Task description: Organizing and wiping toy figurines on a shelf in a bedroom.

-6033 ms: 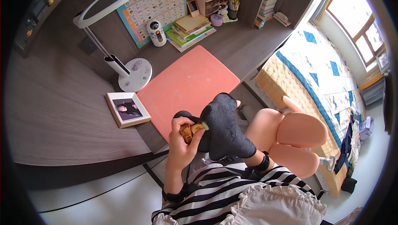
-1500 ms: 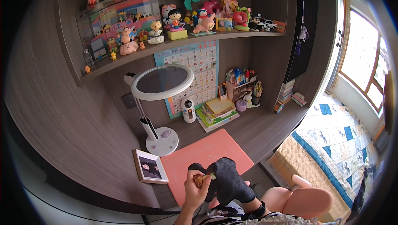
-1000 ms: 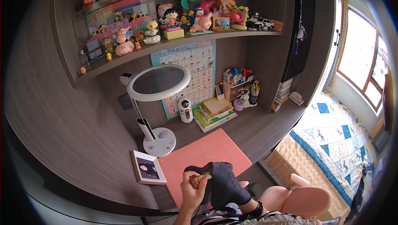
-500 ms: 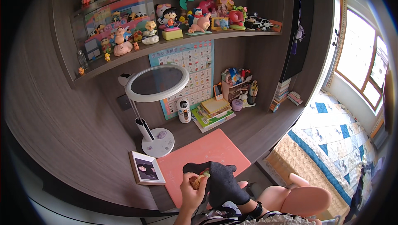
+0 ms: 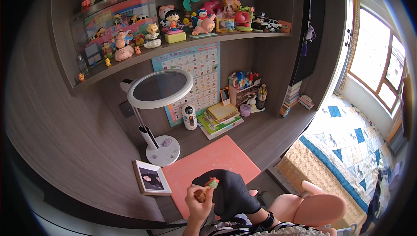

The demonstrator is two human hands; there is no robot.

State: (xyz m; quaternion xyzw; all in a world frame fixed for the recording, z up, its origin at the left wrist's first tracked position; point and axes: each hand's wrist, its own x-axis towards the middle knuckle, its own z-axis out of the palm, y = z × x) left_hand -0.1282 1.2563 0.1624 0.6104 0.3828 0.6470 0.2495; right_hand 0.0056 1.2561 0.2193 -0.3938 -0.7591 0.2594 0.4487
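Observation:
In my left hand [image 5: 196, 206], between thumb and fingers, is a small colourful toy figurine [image 5: 212, 183] with a red and green upper part; a brown part [image 5: 200, 195] shows at the fingers. My right hand is hidden under a black cloth cover [image 5: 232, 194] that drapes down to the wrist, so its fingers do not show. The figurine is just in front of the cloth's left side. Both hands are above the near edge of a pink desk mat [image 5: 217, 155].
A framed photo [image 5: 150, 179] and a round-headed white lamp [image 5: 163, 151] stand left of the mat. Behind are a white device [image 5: 190, 118] and stacked books [image 5: 221, 121]. Several figurines line the shelf [image 5: 182, 42] above. A pink chair [image 5: 319, 210] is at the right, before a bed [image 5: 343, 149].
The figurine's red and green end has come out from against the black cloth and now points up. The cloth's protruding corner at the right has folded down. My view has shifted slightly.

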